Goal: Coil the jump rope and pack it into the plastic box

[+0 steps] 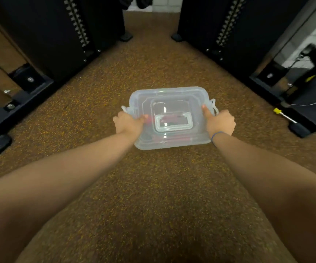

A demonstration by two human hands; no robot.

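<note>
Plastic box (169, 118) on floor (153, 186), lid on, rope (149, 120) faintly red inside. Left hand (128, 124) and right hand (219, 122) clamped on its side latches; I press both evenly.

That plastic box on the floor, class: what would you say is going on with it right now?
A person is reaching down with both arms to a clear plastic box on the speckled floor. The left hand grips its left edge and the right hand its right edge, thumbs on the lid. The lid is on. Something red, probably the jump rope, shows faintly through the plastic. Dark gym frames stand on either side.
</note>
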